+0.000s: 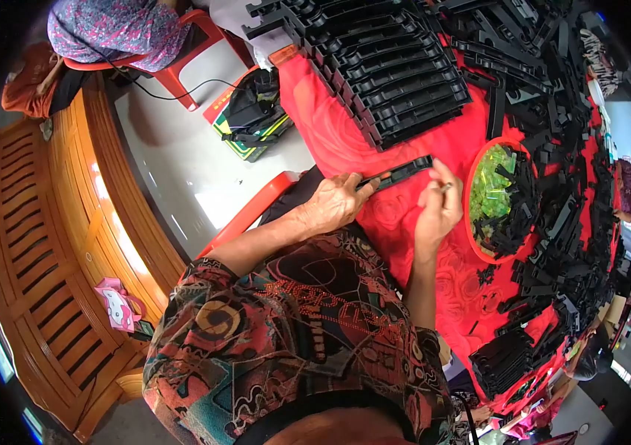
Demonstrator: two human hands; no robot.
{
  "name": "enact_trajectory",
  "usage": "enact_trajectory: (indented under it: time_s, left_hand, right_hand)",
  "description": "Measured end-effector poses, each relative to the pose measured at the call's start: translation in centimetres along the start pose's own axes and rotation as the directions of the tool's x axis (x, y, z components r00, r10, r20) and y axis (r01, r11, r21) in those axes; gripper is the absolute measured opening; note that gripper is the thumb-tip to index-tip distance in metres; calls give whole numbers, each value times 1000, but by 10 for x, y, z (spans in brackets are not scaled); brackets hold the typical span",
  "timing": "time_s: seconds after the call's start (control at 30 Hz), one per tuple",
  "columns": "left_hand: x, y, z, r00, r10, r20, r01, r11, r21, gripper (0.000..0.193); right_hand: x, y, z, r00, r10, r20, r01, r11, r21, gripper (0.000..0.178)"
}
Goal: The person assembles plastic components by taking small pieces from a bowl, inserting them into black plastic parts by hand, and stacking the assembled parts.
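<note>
My left hand grips one end of a long, narrow black plastic part with notches along it. The part's far end points right, above the red tablecloth. Close to that end is my right hand, its fingers curled together. What those fingers hold, if anything, is too small to make out. A round orange basin stands just right of this hand, with clear green pieces and small black pieces in it.
Beyond my hands lies a stack of black plastic parts in rows. Loose black parts cover the table's right side. A red stool is at my left, with a wooden bench farther left. Other people sit around, one at the upper left.
</note>
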State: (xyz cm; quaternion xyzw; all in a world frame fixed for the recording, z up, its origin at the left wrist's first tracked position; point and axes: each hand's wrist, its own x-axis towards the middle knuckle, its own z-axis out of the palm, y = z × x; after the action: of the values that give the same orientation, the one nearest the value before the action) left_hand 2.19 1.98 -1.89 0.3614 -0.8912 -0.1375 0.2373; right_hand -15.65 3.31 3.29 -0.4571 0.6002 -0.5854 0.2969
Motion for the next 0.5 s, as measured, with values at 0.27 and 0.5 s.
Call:
enact_trajectory:
  time_s: [0.27,0.5]
  left_hand:
    - [5,5,-1,999,-18,42,15,998,55,45]
    - [6,7,-4,999,2,54,-8,993,115,43]
  right_hand:
    - [13,12,11,980,-129,151,-25,673,739,42]
    - [15,30,39,998,-14,58,-28,755,656,33]
